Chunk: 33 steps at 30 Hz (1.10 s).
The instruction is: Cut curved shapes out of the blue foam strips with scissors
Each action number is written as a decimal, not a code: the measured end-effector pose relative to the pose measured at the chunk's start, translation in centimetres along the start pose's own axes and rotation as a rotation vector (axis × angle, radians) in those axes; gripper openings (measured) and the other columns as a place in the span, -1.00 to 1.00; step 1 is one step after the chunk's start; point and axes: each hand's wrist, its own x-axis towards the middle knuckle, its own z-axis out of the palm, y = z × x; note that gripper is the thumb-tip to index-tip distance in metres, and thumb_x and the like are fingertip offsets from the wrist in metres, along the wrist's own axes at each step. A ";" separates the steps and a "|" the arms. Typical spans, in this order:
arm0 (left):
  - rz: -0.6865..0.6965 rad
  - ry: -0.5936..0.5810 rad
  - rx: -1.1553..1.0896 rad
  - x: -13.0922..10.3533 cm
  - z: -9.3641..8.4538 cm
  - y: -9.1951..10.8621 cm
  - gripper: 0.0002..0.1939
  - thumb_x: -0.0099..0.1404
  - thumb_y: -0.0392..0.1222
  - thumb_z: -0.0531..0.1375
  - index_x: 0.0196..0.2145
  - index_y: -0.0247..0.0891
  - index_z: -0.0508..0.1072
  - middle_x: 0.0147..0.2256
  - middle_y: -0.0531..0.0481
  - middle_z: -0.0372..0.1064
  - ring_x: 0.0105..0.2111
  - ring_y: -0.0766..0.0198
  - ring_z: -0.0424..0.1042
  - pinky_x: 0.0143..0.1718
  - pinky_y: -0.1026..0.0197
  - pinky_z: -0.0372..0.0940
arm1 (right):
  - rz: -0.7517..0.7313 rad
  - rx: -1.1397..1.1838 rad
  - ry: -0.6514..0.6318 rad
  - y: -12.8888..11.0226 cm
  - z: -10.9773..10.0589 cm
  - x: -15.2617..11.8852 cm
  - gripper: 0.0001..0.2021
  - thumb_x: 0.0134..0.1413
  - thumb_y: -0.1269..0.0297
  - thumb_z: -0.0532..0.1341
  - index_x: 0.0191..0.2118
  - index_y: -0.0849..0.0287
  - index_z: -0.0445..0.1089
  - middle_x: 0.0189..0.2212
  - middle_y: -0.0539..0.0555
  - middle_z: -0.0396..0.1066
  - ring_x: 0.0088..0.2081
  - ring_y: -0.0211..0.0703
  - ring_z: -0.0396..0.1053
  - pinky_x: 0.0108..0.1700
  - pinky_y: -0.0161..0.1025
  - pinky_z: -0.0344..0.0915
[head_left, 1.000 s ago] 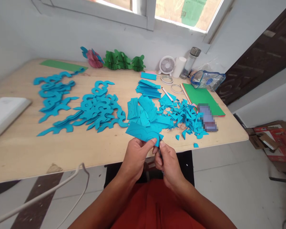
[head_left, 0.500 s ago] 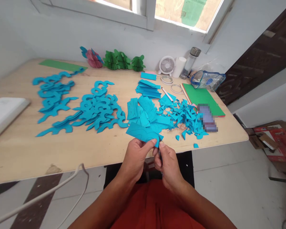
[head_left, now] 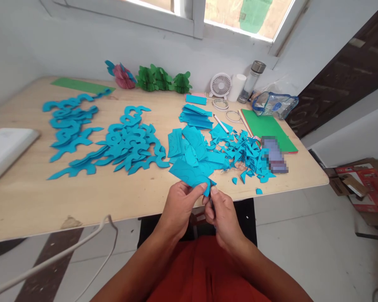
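One blue paper (head_left: 185, 171) with curved lines drawn on it is held up at the front edge of the table (head_left: 113, 199), pinched between thumb and fingers of the left hand (head_left: 179, 207). The right hand (head_left: 223, 209) is closed around a dark tool (head_left: 212, 203) at the paper's right end; fingers cover most of it, so its kind is hard to tell. Beyond lie loose blue sheets (head_left: 193, 144) and blue scraps (head_left: 247, 149), too jumbled to count. Pixelation blurs a purplish object (head_left: 274, 156) beside the scraps. Leftmost, a white box (head_left: 11, 149) is cut off.
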 end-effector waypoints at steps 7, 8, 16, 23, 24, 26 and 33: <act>-0.015 0.017 -0.022 -0.1 -0.2 0.1 -0.85 0.09 -0.23 0.27 -0.57 -0.28 0.40 -0.60 0.11 0.30 -0.53 0.34 0.24 -0.40 0.30 0.20 | -0.008 -0.015 -0.003 -0.1 0.1 0.0 -0.55 0.04 -0.14 0.17 -0.55 0.20 0.27 -0.83 -0.19 0.02 -0.76 -0.43 -0.14 -0.69 -0.38 -0.23; -0.017 0.027 -0.028 -0.1 -0.2 0.0 -0.85 0.08 -0.23 0.27 -0.56 -0.28 0.40 -0.59 0.10 0.31 -0.53 0.34 0.24 -0.40 0.30 0.20 | -0.008 -0.015 -0.006 -0.1 0.1 0.0 -0.54 0.04 -0.14 0.17 -0.55 0.20 0.27 -0.83 -0.20 0.02 -0.76 -0.43 -0.14 -0.69 -0.38 -0.23; -0.022 0.090 -0.055 0.1 -0.1 -0.2 -0.89 0.04 -0.23 0.31 -0.53 -0.29 0.45 -0.60 0.13 0.34 -0.55 0.38 0.23 -0.41 0.32 0.19 | 0.006 -0.014 -0.018 -0.2 0.0 -0.1 -0.54 0.04 -0.13 0.17 -0.56 0.19 0.27 -0.84 -0.21 -0.01 -0.76 -0.44 -0.17 -0.69 -0.38 -0.26; -0.034 0.101 -0.040 0.1 0.1 0.2 -0.90 0.03 -0.23 0.29 -0.52 -0.30 0.45 -0.57 0.08 0.36 -0.54 0.34 0.25 -0.41 0.29 0.23 | 0.007 -0.015 -0.002 0.0 0.1 -0.3 -0.53 0.03 -0.15 0.16 -0.57 0.19 0.26 -0.83 -0.20 0.00 -0.76 -0.44 -0.18 -0.69 -0.38 -0.26; -0.037 0.101 -0.037 0.0 0.1 0.2 -0.90 0.03 -0.23 0.29 -0.51 -0.31 0.45 -0.56 0.07 0.37 -0.53 0.34 0.26 -0.41 0.28 0.23 | 0.011 -0.011 0.001 0.0 0.1 -0.3 -0.53 0.02 -0.16 0.17 -0.57 0.19 0.26 -0.83 -0.20 0.00 -0.76 -0.44 -0.18 -0.69 -0.38 -0.26; -0.040 0.099 -0.036 0.0 0.1 0.2 -0.90 0.04 -0.22 0.29 -0.49 -0.31 0.46 -0.55 0.06 0.38 -0.52 0.33 0.28 -0.39 0.28 0.24 | 0.020 0.002 0.003 0.0 0.2 -0.3 -0.53 0.01 -0.16 0.17 -0.57 0.19 0.26 -0.84 -0.20 -0.01 -0.76 -0.44 -0.19 -0.69 -0.38 -0.27; -0.026 0.080 0.007 -0.1 0.1 0.3 -0.89 0.02 -0.22 0.29 -0.53 -0.30 0.44 -0.55 0.05 0.38 -0.50 0.28 0.32 -0.35 0.24 0.25 | 0.032 0.027 0.006 -0.2 0.2 -0.2 -0.54 -0.02 -0.16 0.21 -0.56 0.20 0.28 -0.84 -0.20 0.01 -0.77 -0.44 -0.16 -0.70 -0.39 -0.26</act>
